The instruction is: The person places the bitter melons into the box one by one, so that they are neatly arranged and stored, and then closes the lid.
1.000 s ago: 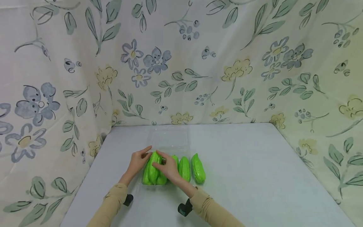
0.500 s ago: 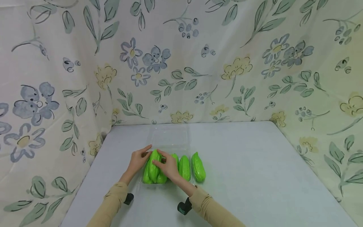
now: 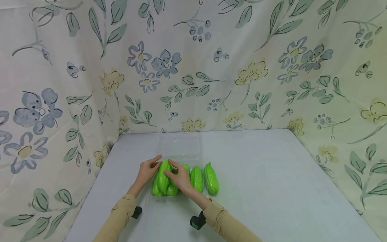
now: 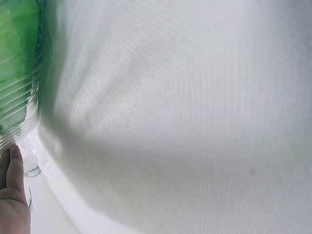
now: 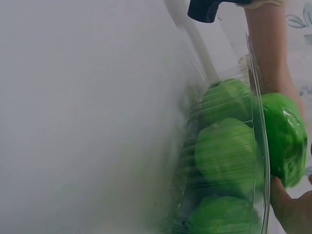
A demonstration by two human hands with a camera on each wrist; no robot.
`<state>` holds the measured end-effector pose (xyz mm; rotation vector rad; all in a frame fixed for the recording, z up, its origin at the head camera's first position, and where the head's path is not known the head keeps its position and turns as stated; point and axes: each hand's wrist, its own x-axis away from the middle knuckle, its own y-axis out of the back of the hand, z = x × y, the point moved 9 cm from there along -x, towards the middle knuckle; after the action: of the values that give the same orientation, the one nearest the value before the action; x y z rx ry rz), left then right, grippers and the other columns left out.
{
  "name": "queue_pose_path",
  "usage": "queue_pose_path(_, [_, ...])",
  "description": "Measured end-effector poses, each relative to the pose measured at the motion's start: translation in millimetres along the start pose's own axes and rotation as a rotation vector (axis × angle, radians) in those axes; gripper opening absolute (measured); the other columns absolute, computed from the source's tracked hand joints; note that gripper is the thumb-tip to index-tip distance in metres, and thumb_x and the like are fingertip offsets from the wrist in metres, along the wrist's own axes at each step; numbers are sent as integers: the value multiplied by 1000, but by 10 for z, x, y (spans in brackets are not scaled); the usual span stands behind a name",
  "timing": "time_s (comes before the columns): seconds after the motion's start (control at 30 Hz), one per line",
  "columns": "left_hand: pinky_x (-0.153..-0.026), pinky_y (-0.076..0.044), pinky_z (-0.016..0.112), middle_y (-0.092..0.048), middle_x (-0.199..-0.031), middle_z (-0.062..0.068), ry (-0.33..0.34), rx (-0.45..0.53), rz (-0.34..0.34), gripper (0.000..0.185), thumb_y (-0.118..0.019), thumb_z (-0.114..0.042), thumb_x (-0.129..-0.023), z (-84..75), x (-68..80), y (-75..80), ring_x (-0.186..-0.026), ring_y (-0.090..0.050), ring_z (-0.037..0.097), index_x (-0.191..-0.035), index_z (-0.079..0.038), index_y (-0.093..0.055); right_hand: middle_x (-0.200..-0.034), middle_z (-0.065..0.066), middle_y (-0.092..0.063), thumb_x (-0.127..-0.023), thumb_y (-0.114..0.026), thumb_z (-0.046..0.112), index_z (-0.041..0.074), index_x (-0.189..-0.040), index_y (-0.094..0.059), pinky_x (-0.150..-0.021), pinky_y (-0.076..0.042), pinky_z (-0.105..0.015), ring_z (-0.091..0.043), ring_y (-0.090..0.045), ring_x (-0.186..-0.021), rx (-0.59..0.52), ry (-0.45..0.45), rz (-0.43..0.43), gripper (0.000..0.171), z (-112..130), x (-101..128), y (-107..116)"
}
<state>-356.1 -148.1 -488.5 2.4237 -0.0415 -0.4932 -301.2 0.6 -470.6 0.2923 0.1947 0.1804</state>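
Note:
A clear plastic box (image 3: 164,196) holds several glossy green, ridged bitter melons, one of them at its right side (image 3: 197,179). My right hand (image 3: 180,177) holds an upper bitter melon (image 3: 163,179), which lies on top of others at the box's left side. Its thumb presses the melon's flank and the fingers reach the upper end. In the right wrist view this melon (image 5: 284,141) stands above the box rim. My left hand (image 3: 147,171) is at the box's back left corner, fingers fairly straight. In the left wrist view its fingers (image 4: 16,170) touch the ribbed wall.
One more bitter melon (image 3: 211,178) lies on the white table just right of the box. The box's clear lid (image 3: 181,146) lies folded back behind it. A floral cloth (image 3: 193,67) hangs behind the table. Black cameras (image 3: 198,220) sit at both wrists.
Almost nothing moves. The right thumb shifts slightly on the upper bitter melon, and the left hand stays where it was.

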Motion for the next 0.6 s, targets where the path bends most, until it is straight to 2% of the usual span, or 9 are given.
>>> queue_pose_path(0.17, [-52, -40, 19, -72, -83, 19, -2, -5, -7, 34, -63, -12, -92, -4, 2, 5, -58, -52, 10, -125, -3, -62, -139, -17, -51, -92, -63, 23, 2, -136, -49, -82, -54, -38, -40, -60, -112, -16, 1, 5, 51, 8, 24, 21])
queue_pose_path(0.3, [-56, -44, 19, -72, -96, 21, -2, 3, -7, 34, -63, -12, -92, -12, 6, 9, -72, -67, 22, -125, -2, -62, -140, -16, -50, -92, -63, 25, 4, -137, -50, -82, -54, -40, -41, -60, -112, -11, 5, 18, 51, 18, 37, 35])
queue_pose_path(0.4, [-58, -45, 19, -70, -104, 22, -4, 7, -6, 35, -62, -12, -92, -14, 12, 10, -82, -70, 29, -125, -2, -61, -141, -15, -50, -92, -63, 27, 6, -138, -50, -82, -54, -41, -42, -59, -112, 5, -4, 29, 52, 14, 45, 43])
queue_pose_path(0.5, [-57, -45, 20, -70, -103, 23, -13, 11, -6, 34, -62, -11, -92, -17, 13, 9, -79, -70, 27, -125, -1, -61, -142, -14, -49, -92, -63, 29, 10, -138, -50, -82, -54, -43, -42, -58, -114, 13, -14, 38, 52, 9, 56, 65])
queue_pose_path(0.6, [-55, -43, 20, -71, -101, 22, -20, 8, -8, 34, -63, -11, -92, -17, 7, 10, -73, -68, 20, -125, -1, -61, -142, -13, -49, -92, -63, 31, 13, -138, -50, -82, -54, -44, -40, -58, -115, 26, -13, 41, 52, 15, 66, 102])
